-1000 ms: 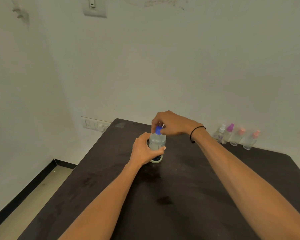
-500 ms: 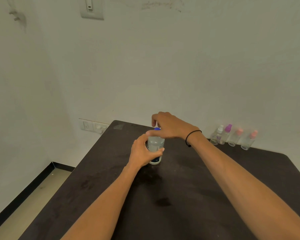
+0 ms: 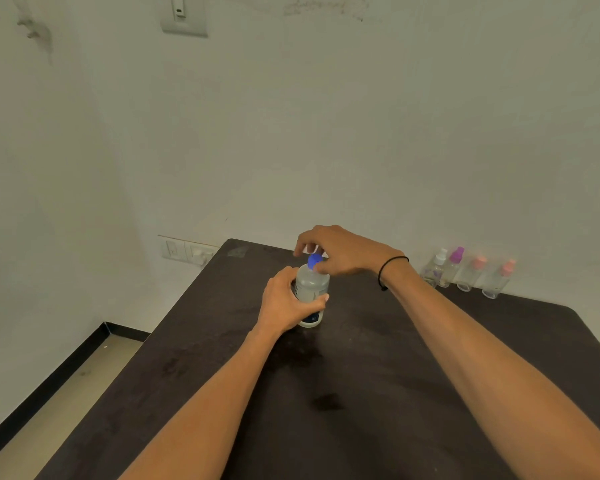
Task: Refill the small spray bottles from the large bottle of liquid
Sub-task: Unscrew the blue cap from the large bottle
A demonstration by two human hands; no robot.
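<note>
- A dark table (image 3: 361, 393) fills the near part of the room. It has a darker spot (image 3: 327, 401) near the middle.
- Pale walls (image 3: 326, 133) stand behind it and on the left.
- A switch plate (image 3: 184, 15) sits high up on the far wall.
- Wall sockets (image 3: 187, 252) sit low, just left of the table's far corner.
- A tan floor (image 3: 59, 410) with a black strip (image 3: 42, 386) along the wall shows at the near left.

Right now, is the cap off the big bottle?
No, the blue cap sits on the big bottle, pinched by the right hand while the left hand grips the body.
</note>
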